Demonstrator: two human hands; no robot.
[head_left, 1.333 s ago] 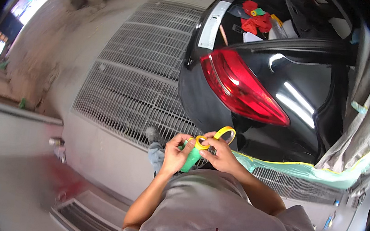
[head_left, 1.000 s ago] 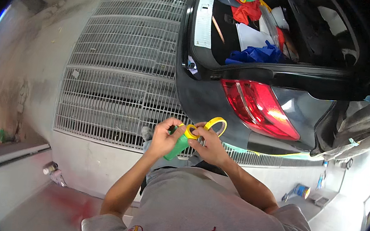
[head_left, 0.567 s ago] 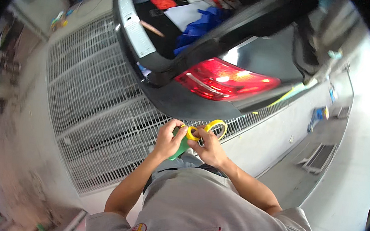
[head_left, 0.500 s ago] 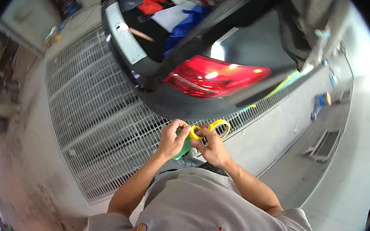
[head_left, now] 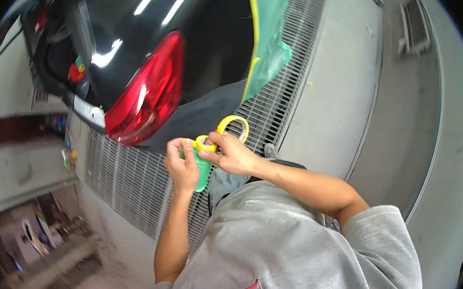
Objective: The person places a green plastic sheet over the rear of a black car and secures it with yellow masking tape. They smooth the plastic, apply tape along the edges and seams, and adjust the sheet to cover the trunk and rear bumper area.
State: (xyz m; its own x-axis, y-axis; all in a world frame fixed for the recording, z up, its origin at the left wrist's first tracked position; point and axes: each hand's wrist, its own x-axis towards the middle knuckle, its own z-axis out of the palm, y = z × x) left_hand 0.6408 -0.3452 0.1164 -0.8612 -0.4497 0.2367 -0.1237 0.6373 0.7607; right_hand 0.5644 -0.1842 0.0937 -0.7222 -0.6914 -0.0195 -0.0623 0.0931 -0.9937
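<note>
My left hand pinches the yellow end of tape at the small roll, thumb and fingers pressed together. With my right hand I grip a small roll of yellow masking tape. A larger yellow tape roll hangs at the same hand, beyond its knuckles. Green masking film hangs below the small roll, between my hands; its upper part is partly hidden by my fingers. Both hands are in front of my body, beside the rear corner of a black car.
The car's red tail light is ahead to the left. Green film edged with yellow tape covers the car's side. A metal floor grating runs under and around the car. Grey floor lies to the right, with a framed panel beyond.
My view has turned right and I stand further round the car's corner, its side now ahead. My hands still hold the tape; more green film shows between them.
</note>
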